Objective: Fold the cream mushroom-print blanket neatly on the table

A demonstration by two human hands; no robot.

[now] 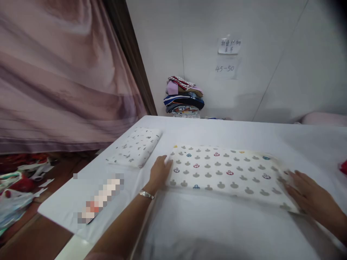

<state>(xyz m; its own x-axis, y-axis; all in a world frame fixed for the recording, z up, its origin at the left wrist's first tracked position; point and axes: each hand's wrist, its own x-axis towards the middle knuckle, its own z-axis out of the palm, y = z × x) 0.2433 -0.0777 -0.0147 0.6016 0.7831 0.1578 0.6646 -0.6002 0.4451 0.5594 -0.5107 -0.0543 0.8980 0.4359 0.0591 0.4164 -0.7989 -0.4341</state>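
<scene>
A white cloth point(217, 169) with grey and coloured pacifier-like prints lies as a long folded strip on the white table point(189, 224). At its left end is my left hand point(159, 172), touching the edge, with a silver bracelet on the wrist. My right hand point(309, 191) rests against the right end, fingers stretched out and slightly blurred. Further left on the table sits a second folded white cloth point(137, 147) with small dark prints.
A pixelated object point(101, 200) lies at the table's left. Behind the far edge is a stack of folded fabrics point(184, 97). A pink curtain point(59, 72) hangs at left, above plastic bags point(13, 202) on the floor. Paper signs point(229, 46) are on the wall.
</scene>
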